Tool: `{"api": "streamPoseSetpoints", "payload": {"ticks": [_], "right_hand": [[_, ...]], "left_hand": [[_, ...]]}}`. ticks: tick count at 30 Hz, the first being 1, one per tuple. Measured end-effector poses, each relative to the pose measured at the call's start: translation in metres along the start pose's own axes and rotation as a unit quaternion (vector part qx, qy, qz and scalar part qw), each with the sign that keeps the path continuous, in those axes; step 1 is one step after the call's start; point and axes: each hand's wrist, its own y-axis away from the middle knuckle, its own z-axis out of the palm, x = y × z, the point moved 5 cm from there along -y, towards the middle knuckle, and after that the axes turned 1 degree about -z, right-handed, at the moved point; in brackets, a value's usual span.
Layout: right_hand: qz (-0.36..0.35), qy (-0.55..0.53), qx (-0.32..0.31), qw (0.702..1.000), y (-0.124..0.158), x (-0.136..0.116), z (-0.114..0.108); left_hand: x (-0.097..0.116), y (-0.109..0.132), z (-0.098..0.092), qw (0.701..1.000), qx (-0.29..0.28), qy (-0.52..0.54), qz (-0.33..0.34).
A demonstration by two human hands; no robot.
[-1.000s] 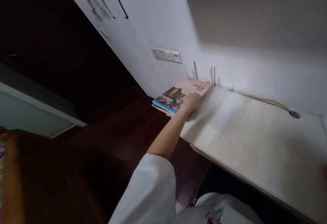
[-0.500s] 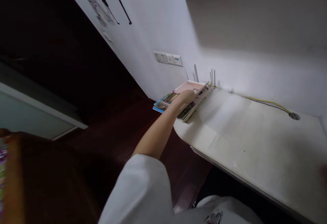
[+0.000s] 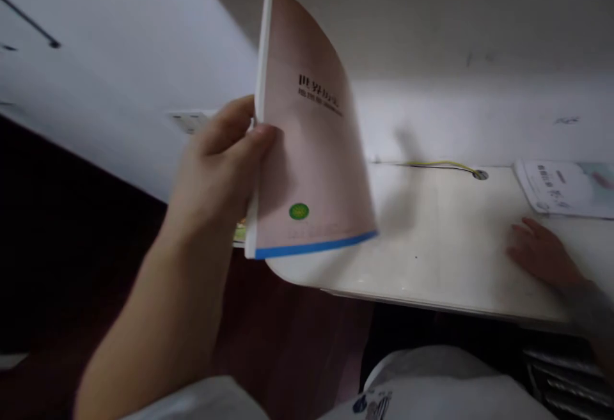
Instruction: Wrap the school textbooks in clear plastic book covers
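My left hand grips a thin pink book by its spine edge and holds it upright in the air, close to the camera. Its cover shows black characters, a green round mark and a blue strip along the bottom. My right hand rests flat on the white desk at the right, fingers stretched out, holding nothing. A sliver of other books shows behind my left hand at the desk's left end.
A white booklet lies at the desk's far right. A yellow cable runs along the wall into a round hole. A wall socket strip sits behind my left hand. Dark floor lies left of the desk.
My left hand has lifted the pink book off the stack at the desk's left end and brought it up close. The view has swung right, so my right hand now shows.
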Motion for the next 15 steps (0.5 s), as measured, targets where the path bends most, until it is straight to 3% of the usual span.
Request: {"api": "streamPoseSetpoints", "payload": {"ticks": [2,4,7,9,12,15], "right_hand": [[-0.055,0.019,-0.016,0.998,0.002,-0.005,0.007],[-0.076,0.034,-0.023,0.996,0.004,-0.003,0.014],[-0.071,0.046,-0.026,0.996,0.005,0.000,0.019],[-0.073,0.049,-0.027,0.996,0.005,-0.001,0.019],[-0.077,0.048,-0.032,0.995,0.005,-0.006,0.016],[-0.076,0.044,-0.031,0.996,0.005,-0.011,0.012]], "left_hand": [[0.010,0.018,0.039,0.988,-0.035,0.147,-0.010],[0.002,0.037,0.088,0.963,-0.103,0.240,-0.067],[-0.037,0.066,0.157,0.926,-0.200,0.277,-0.163],[-0.073,0.084,0.189,0.908,-0.238,0.270,-0.213],[-0.125,0.101,0.202,0.906,-0.234,0.232,-0.266],[-0.160,0.105,0.187,0.932,-0.210,0.125,-0.268]]}}
